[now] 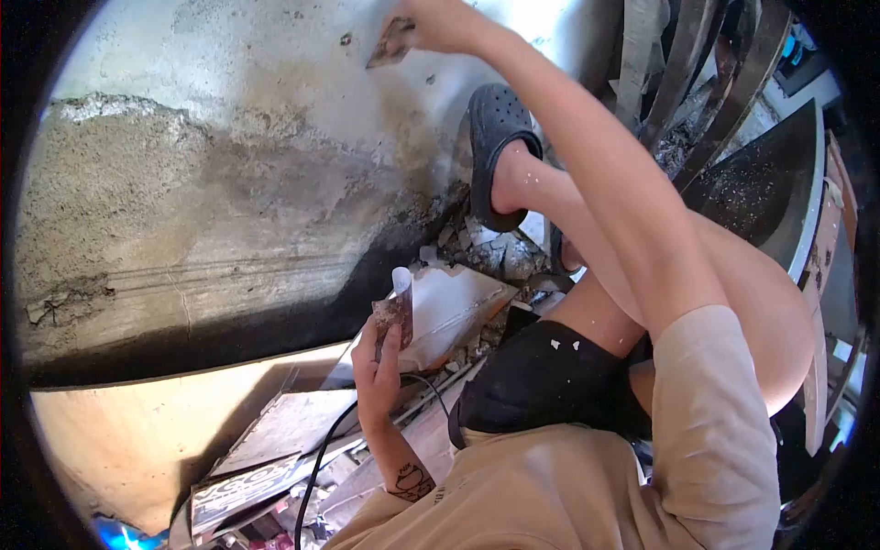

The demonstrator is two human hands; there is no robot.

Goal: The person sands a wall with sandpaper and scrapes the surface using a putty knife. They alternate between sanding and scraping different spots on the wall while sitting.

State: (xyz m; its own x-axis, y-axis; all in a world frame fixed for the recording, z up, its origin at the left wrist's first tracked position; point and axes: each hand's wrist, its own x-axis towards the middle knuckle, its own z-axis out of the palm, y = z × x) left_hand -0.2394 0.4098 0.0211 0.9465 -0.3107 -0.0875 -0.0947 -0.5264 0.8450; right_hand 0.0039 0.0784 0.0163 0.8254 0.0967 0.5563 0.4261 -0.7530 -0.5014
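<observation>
My right hand (pixel 442 23) is up at the wall (pixel 275 110), fingers closed on a mottled brown flat piece (pixel 394 42) with a pointed corner. That piece overlaps the pale, stained plaster in this view. Lower down, my left hand (pixel 375 368) pinches a small reddish-brown flat piece (pixel 394 319) between thumb and fingers. A curled white end (pixel 401 279) sticks up at its top. From what shows, I cannot tell what either piece is made of.
A dark clog (pixel 500 151) on my foot stands on broken rubble (pixel 504 252). White panels (pixel 449 316) and boards (pixel 289 431) lean along the wall's base. A black cable (pixel 316 458) runs beside my left arm. Curved dark slats (pixel 683 78) and a black panel (pixel 761 197) stand to the right.
</observation>
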